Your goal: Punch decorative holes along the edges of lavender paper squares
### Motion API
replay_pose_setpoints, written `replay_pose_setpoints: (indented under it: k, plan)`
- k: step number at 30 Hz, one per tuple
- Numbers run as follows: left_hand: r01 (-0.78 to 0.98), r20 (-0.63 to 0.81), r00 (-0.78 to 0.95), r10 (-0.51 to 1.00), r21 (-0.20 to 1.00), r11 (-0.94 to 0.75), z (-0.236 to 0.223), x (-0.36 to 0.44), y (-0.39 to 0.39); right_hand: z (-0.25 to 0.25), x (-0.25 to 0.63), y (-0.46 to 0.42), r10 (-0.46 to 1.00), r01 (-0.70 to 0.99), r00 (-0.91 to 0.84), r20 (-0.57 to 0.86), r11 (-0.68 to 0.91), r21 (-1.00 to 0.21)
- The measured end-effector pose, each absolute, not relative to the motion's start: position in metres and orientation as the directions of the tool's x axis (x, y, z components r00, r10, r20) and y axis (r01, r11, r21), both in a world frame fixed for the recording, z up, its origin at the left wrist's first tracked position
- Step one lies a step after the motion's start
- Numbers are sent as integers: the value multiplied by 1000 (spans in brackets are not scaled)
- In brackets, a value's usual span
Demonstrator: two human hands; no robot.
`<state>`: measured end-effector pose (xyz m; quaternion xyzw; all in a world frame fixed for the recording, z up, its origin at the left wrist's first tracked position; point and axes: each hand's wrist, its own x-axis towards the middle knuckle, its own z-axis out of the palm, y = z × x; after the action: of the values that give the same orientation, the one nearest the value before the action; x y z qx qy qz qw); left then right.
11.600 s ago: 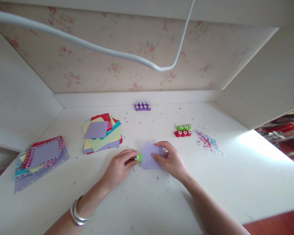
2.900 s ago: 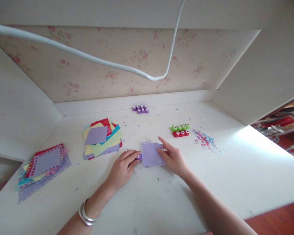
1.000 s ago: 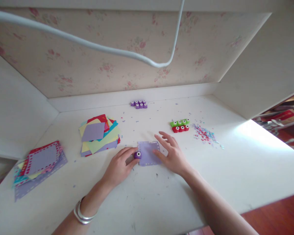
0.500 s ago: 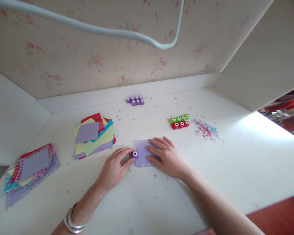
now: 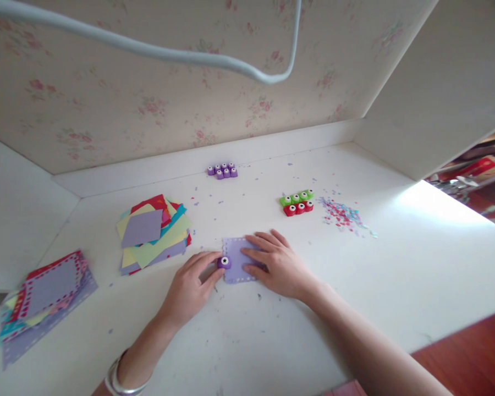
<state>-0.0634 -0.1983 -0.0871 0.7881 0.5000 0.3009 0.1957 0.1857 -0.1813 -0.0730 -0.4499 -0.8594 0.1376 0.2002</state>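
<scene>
"Take the lilac sheet (image 5: pixel 236 261) as our mark. What's farthest left of it?"

"A pile of punched papers (image 5: pixel 51 289), well apart from it on the white desk (image 5: pixel 313 330), lilac, red, blue and yellow overlapping."

"And next?"

"A silver bracelet (image 5: pixel 121 379) on the left wrist, then a pile of coloured papers (image 5: pixel 154 231), nearer the sheet and a bit farther back, with a lilac square on top."

"The left hand (image 5: pixel 193 283)?"

"Just left of the sheet. Its grip pinches a purple punch (image 5: pixel 224 263) between thumb and fingers, right at the sheet's left edge. A dark star shows on the punch's white top."

"What about the sheet itself?"

"It lies flat on the desk, with holes along its top and bottom edges and up the left one. Its right edge is hidden. Well behind it stand seven purple punches (image 5: pixel 223 171)."

"And the right hand (image 5: pixel 280 267)?"

"Palm down over the sheet's right part, fingers a little spread, pinching nothing."

"Beyond that?"

"Behind the sheet and to its right, four green punches (image 5: pixel 297 198) and three red punches (image 5: pixel 298 209) in two touching rows. Farther right of it, a scatter of paper bits (image 5: pixel 342 214)."
</scene>
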Motion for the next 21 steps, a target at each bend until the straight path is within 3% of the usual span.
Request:
replay_pose_setpoints:
  k: [14, 21]
  plan:
    - [669, 254, 318, 914, 623, -406, -85, -62, -198, -74, 185, -183, 834, 718, -512, 207, 547, -430]
    - [600, 168, 267, 949, 741, -300, -73, -57, -195, -73, 185, -183, 837, 723, -507, 204, 543, -428]
